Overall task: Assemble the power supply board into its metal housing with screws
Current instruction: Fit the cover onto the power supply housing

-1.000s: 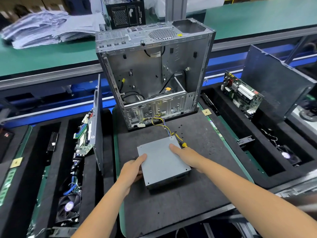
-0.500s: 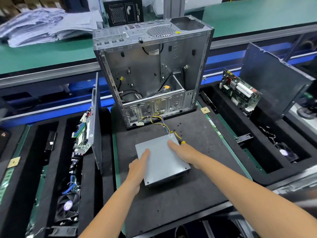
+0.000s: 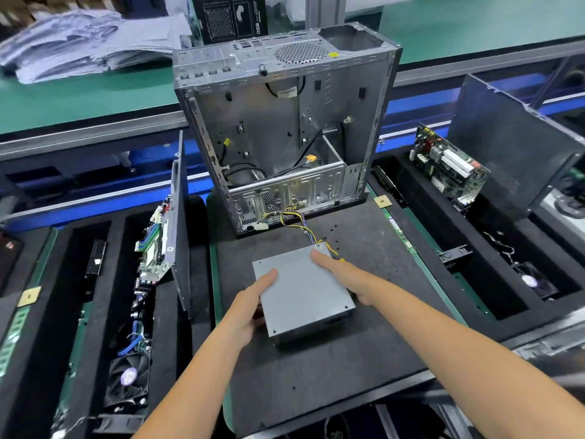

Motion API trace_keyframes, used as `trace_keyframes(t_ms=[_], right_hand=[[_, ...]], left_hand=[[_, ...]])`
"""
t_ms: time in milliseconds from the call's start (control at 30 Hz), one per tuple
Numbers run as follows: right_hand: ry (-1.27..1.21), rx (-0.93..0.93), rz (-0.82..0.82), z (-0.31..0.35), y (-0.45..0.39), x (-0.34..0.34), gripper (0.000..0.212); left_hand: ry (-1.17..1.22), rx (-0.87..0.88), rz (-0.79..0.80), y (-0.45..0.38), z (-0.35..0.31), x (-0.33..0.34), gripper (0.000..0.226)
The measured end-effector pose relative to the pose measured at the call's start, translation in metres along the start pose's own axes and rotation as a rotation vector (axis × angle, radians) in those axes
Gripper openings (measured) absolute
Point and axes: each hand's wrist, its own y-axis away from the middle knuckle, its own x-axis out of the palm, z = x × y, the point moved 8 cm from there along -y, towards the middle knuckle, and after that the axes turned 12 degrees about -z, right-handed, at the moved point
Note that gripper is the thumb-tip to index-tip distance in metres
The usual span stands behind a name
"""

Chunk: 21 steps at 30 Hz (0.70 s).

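Note:
A grey metal power supply box (image 3: 302, 291) lies flat on the black foam mat (image 3: 316, 369) in front of me. My left hand (image 3: 250, 307) grips its left edge, thumb on top. My right hand (image 3: 345, 277) holds its right side, thumb on the top near the far corner. A bundle of yellow, black and blue wires (image 3: 296, 218) runs from the box's far corner toward the open computer case (image 3: 285, 128), which stands upright at the mat's far end. No screws can be made out.
Left of the mat stand a grey side panel (image 3: 179, 217) and a motherboard (image 3: 155, 245), with a fan (image 3: 128, 378) below. To the right are another circuit board (image 3: 449, 166), a dark panel (image 3: 512, 144) and a fan (image 3: 531, 280). Papers (image 3: 79, 42) lie on the green bench behind.
My left hand slid from the box's near-left corner up along its left edge, thumb now on top. The box turned slightly under both hands. The right hand stayed at the far right corner.

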Motion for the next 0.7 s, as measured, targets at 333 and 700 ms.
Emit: trace_keyframes(t_ms=[333, 700], right_hand=[[0.079, -0.041, 0.023, 0.015, -0.007, 0.002, 0.079], [0.075, -0.061, 0.026, 0.004, -0.011, -0.002, 0.059]], left_hand=[[0.070, 0.058, -0.059, -0.009, -0.015, -0.006, 0.077], [0.028, 0.059, -0.028, -0.013, -0.005, -0.004, 0.066]])
